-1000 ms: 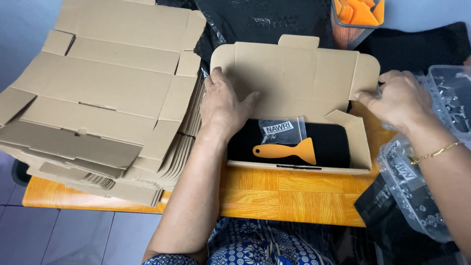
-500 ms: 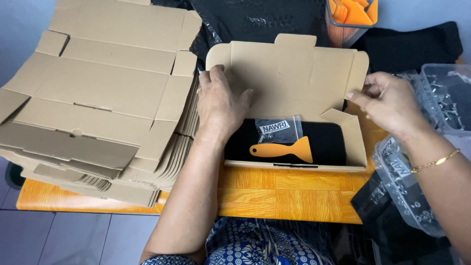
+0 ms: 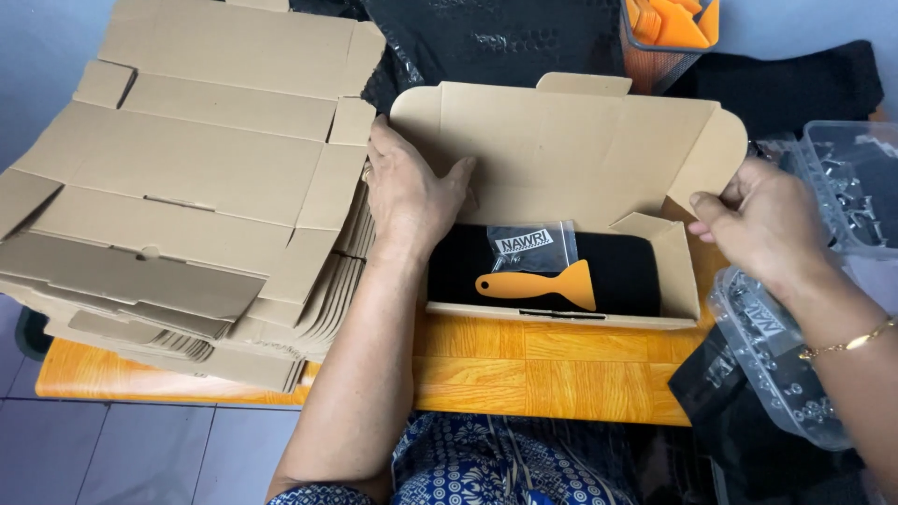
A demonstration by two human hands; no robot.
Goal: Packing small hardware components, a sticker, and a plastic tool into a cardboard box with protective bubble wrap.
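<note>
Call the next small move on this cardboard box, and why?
Probably fold the lid down: the orange scraper and small bag already lie inside, the left hand holds the left wall, and the right hand pinches the right flap.

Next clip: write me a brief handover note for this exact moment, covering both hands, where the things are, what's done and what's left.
Left hand: flat on the left end of the brown cardboard mailer box.
Right hand: pinching the right side flap.
In the box: black folded cloth, orange plastic scraper and small clear bag on top.
Stack of flat cardboard blanks on the left; clear plastic tubs on the right.
Done: box packed.
Left: lid open, flaps not tucked.
</note>
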